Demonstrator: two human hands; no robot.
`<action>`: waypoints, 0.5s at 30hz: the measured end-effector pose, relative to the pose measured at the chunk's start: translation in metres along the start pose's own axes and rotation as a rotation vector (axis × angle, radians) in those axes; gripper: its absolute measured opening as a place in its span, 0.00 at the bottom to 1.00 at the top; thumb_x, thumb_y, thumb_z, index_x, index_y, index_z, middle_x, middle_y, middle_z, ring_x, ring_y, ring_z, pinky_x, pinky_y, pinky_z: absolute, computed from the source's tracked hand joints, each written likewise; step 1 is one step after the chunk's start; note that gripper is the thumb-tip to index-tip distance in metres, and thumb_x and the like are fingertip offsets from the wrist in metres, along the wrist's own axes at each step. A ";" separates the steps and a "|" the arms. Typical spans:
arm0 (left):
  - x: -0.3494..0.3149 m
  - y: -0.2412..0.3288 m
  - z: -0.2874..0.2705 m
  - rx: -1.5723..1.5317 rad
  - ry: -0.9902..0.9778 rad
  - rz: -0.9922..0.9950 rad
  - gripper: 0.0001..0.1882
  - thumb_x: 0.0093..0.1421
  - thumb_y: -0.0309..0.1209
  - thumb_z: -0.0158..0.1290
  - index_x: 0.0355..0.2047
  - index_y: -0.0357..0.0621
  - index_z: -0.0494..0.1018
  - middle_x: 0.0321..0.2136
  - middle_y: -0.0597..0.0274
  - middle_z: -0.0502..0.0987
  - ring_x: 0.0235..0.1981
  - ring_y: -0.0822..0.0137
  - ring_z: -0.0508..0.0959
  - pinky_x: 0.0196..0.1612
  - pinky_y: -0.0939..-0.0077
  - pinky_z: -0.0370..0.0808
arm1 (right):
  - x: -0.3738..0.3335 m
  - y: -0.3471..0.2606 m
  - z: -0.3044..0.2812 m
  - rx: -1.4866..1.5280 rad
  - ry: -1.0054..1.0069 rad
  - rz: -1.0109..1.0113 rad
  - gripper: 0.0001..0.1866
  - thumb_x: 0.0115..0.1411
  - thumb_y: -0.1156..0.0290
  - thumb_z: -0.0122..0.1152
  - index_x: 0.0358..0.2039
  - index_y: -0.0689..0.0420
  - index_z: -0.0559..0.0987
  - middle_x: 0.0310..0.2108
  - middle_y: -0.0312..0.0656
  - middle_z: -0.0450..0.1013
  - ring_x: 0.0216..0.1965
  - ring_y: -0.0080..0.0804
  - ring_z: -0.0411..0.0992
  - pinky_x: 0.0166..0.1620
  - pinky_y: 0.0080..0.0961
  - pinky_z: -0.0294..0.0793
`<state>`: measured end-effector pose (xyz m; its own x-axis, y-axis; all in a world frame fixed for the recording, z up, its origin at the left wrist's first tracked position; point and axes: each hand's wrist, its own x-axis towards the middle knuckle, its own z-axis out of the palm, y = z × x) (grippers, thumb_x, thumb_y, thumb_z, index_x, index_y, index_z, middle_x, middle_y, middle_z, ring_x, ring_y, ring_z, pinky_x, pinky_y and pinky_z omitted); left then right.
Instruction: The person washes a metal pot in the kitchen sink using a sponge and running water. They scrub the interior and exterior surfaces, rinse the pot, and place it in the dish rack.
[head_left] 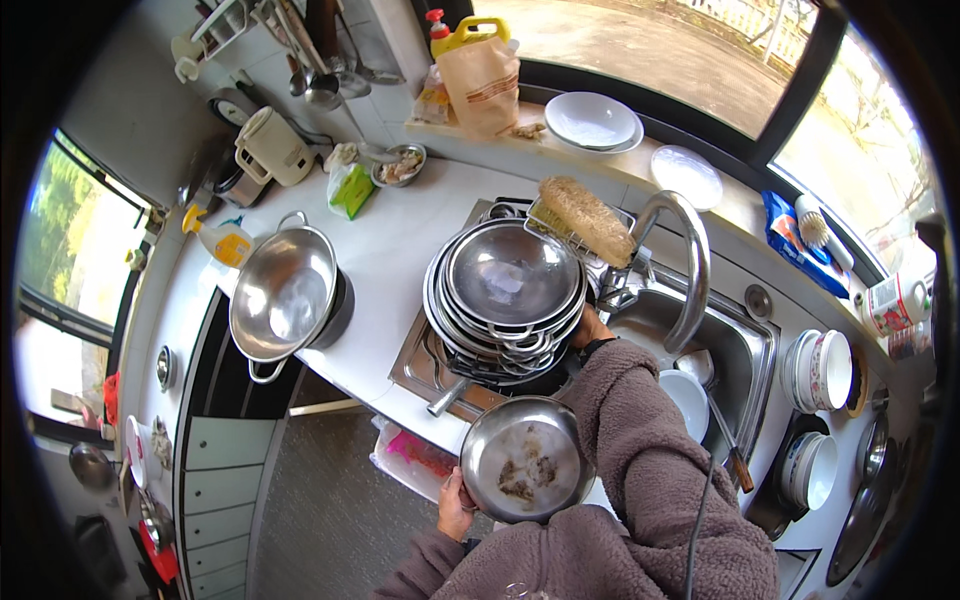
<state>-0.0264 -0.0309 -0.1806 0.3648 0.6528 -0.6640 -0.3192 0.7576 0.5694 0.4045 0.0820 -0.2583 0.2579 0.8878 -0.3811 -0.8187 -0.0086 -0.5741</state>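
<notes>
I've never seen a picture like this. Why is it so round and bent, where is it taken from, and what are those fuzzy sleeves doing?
No machine is at work here: a person wears a wide fisheye camera on the head, looking down, so straight edges curve toward the rim. The fuzzy sleeves are that person's own arms.

The left hand grips the rim of a steel bowl with food scraps inside. The right hand reaches forward to a stack of steel pans beside the sink; whether it grips anything is hidden.

On the white counter stands a steel pot with a kettle behind it. A curved faucet arches over the sink, and patterned bowls are stacked at the right.
</notes>
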 end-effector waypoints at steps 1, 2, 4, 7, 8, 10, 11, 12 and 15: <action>0.001 0.000 -0.001 0.003 0.009 -0.014 0.18 0.71 0.42 0.46 0.43 0.38 0.75 0.39 0.58 0.81 0.38 0.65 0.81 0.42 0.69 0.79 | -0.003 -0.003 0.002 -0.028 0.113 0.061 0.18 0.66 0.64 0.55 0.49 0.65 0.78 0.49 0.46 0.78 0.49 0.38 0.75 0.56 0.35 0.73; 0.001 0.000 -0.002 0.005 -0.007 -0.008 0.18 0.71 0.41 0.46 0.43 0.38 0.75 0.39 0.58 0.81 0.37 0.65 0.81 0.42 0.69 0.79 | -0.008 -0.005 0.004 0.073 0.215 0.104 0.17 0.66 0.65 0.54 0.49 0.65 0.78 0.48 0.46 0.78 0.48 0.37 0.75 0.55 0.35 0.73; 0.002 0.001 -0.004 0.014 -0.008 -0.010 0.18 0.72 0.41 0.46 0.42 0.37 0.75 0.38 0.58 0.82 0.36 0.66 0.82 0.41 0.70 0.79 | -0.014 -0.010 0.009 0.139 0.131 0.176 0.17 0.67 0.66 0.53 0.48 0.65 0.78 0.48 0.46 0.78 0.48 0.37 0.75 0.55 0.36 0.73; 0.003 0.001 -0.005 -0.022 -0.002 -0.022 0.17 0.71 0.40 0.47 0.42 0.37 0.75 0.38 0.59 0.82 0.36 0.66 0.82 0.41 0.70 0.79 | -0.017 -0.015 0.017 0.092 0.014 0.112 0.18 0.68 0.65 0.53 0.51 0.65 0.77 0.48 0.46 0.78 0.49 0.40 0.74 0.56 0.36 0.73; 0.004 0.000 -0.005 -0.032 0.000 -0.021 0.17 0.71 0.40 0.48 0.43 0.37 0.75 0.38 0.59 0.82 0.36 0.66 0.82 0.41 0.70 0.79 | -0.017 -0.016 0.019 0.117 0.021 0.084 0.18 0.68 0.66 0.53 0.51 0.65 0.77 0.48 0.47 0.78 0.49 0.40 0.74 0.56 0.36 0.73; 0.004 -0.001 -0.005 -0.050 0.024 -0.015 0.16 0.71 0.39 0.48 0.43 0.37 0.75 0.38 0.59 0.82 0.36 0.66 0.82 0.41 0.69 0.79 | -0.018 -0.017 0.023 -0.081 0.037 -0.012 0.18 0.67 0.66 0.52 0.51 0.65 0.77 0.49 0.48 0.77 0.49 0.41 0.74 0.56 0.36 0.72; 0.005 -0.001 -0.006 -0.057 0.026 -0.017 0.16 0.70 0.39 0.49 0.43 0.37 0.75 0.38 0.59 0.82 0.36 0.65 0.82 0.41 0.69 0.79 | -0.019 -0.018 0.024 -0.187 0.056 -0.068 0.17 0.67 0.66 0.52 0.51 0.65 0.77 0.49 0.48 0.77 0.49 0.42 0.74 0.56 0.36 0.72; 0.005 -0.002 -0.006 -0.060 0.040 -0.017 0.16 0.70 0.39 0.49 0.43 0.37 0.75 0.38 0.59 0.82 0.36 0.65 0.82 0.42 0.69 0.79 | -0.020 -0.018 0.026 -0.318 0.082 -0.133 0.17 0.67 0.67 0.52 0.51 0.65 0.77 0.49 0.48 0.77 0.50 0.42 0.74 0.56 0.36 0.72; 0.008 -0.004 -0.008 -0.070 0.041 -0.027 0.15 0.70 0.38 0.50 0.43 0.36 0.75 0.38 0.58 0.82 0.37 0.65 0.82 0.42 0.69 0.79 | -0.028 -0.017 0.027 -0.805 0.151 -0.337 0.17 0.67 0.68 0.52 0.51 0.64 0.77 0.49 0.49 0.77 0.50 0.44 0.74 0.56 0.37 0.72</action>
<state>-0.0292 -0.0285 -0.1916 0.3383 0.6304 -0.6987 -0.3709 0.7717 0.5167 0.3978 0.0697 -0.2186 0.5320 0.8316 -0.1591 -0.0926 -0.1296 -0.9872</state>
